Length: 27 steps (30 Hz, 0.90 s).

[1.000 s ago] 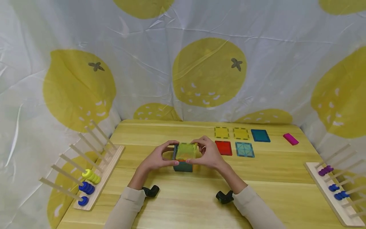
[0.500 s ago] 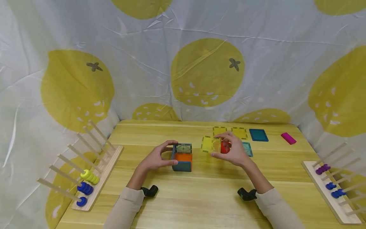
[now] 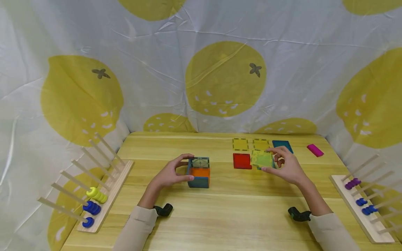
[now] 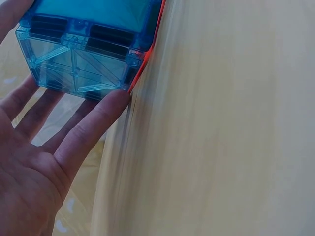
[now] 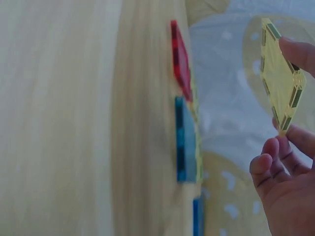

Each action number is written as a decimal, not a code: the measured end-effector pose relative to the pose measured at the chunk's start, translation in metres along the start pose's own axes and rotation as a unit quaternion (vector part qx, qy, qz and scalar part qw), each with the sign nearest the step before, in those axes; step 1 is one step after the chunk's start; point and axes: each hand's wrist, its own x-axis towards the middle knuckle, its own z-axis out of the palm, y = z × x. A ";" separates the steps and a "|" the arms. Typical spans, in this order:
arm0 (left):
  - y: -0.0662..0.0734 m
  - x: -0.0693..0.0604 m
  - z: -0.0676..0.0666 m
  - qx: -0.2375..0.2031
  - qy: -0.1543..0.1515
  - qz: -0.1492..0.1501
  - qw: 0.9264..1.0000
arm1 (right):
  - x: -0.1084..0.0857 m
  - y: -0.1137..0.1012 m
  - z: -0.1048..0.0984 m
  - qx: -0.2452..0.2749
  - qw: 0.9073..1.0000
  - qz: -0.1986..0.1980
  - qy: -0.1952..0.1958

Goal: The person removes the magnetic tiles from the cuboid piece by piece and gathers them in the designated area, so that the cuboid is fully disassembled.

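My left hand [image 3: 169,173] grips the left side of a small open-topped box of magnetic tiles [image 3: 199,182], thumb near the front and fingers toward the back. The box has blue walls and an orange-red side and stands on the table. In the left wrist view its clear blue wall [image 4: 74,66] faces the palm. My right hand [image 3: 290,168] pinches a yellow magnetic tile [image 3: 261,158] between thumb and fingers, raised above the table. In the right wrist view the yellow tile [image 5: 279,73] is seen tilted. Beneath it lies a light blue tile, mostly hidden.
Beside the held tile lies a red tile [image 3: 242,161]. Two yellow tiles [image 3: 240,144] and a dark teal tile [image 3: 281,143] lie behind. A magenta piece [image 3: 315,150] is farther right. Wooden peg racks with coloured beads stand left [image 3: 110,198] and right [image 3: 355,205].
The right hand has lifted the yellow tile off the top of the box and carried it right, over the loose tiles. The left hand stays on the box.
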 end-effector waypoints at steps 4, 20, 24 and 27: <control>0.001 -0.001 -0.001 0.005 0.003 -0.001 1.000 | -0.008 0.016 -0.009 -0.018 1.000 0.009 0.000; 0.000 -0.001 0.000 -0.002 0.001 -0.002 1.000 | -0.032 0.070 -0.047 -0.070 0.995 0.066 -0.013; 0.001 0.000 0.001 -0.003 0.001 -0.004 1.000 | -0.034 0.074 -0.054 -0.075 0.994 0.080 -0.020; 0.001 0.000 0.002 -0.003 0.003 -0.003 1.000 | -0.034 0.079 -0.058 -0.073 0.993 0.082 -0.032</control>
